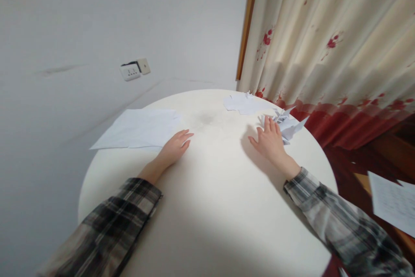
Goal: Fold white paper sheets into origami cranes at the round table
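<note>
My left hand lies flat and open on the round white table, its fingertips at the near right edge of a stack of white paper sheets. My right hand is open too, fingers stretched out, resting on the table. Its fingertips touch a small heap of folded white paper pieces. Neither hand holds anything. Both arms wear plaid sleeves.
More white paper lies at the table's far edge. A cream curtain with red flowers hangs at the right. A wall socket sits on the white wall. A printed sheet lies off the table at right.
</note>
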Demonstrator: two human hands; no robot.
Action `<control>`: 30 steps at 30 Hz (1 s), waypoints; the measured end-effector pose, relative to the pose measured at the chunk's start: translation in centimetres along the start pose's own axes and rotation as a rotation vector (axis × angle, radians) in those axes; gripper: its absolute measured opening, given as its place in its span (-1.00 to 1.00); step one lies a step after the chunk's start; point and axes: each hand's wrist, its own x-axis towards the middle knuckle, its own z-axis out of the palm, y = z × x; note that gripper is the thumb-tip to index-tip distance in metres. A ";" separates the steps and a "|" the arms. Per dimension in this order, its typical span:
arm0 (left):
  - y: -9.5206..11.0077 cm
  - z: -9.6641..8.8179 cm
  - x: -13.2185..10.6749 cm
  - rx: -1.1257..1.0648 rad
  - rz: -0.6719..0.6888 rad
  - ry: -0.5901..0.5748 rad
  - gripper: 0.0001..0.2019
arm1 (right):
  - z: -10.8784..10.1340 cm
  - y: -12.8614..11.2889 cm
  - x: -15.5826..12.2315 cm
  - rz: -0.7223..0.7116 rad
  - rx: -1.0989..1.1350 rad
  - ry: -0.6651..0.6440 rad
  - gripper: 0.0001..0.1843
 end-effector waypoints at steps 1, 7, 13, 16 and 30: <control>0.0 0.1 0.0 0.000 0.006 -0.003 -0.60 | 0.0 0.2 0.0 0.017 -0.025 -0.025 -0.54; 0.1 0.5 0.0 0.067 0.049 0.018 -0.61 | 0.1 0.6 0.2 0.039 -0.158 -0.157 -0.44; 2.7 1.4 -0.3 0.068 0.149 0.009 -0.63 | -0.1 0.6 0.3 0.068 -0.182 -0.183 -0.47; 4.1 1.8 -0.5 0.053 0.243 -0.017 -0.64 | -0.6 0.8 0.4 0.095 -0.182 -0.197 -0.50; 6.7 1.0 -0.5 -0.105 0.243 0.102 -0.48 | 0.0 -2.0 0.1 -0.234 0.421 0.098 -0.33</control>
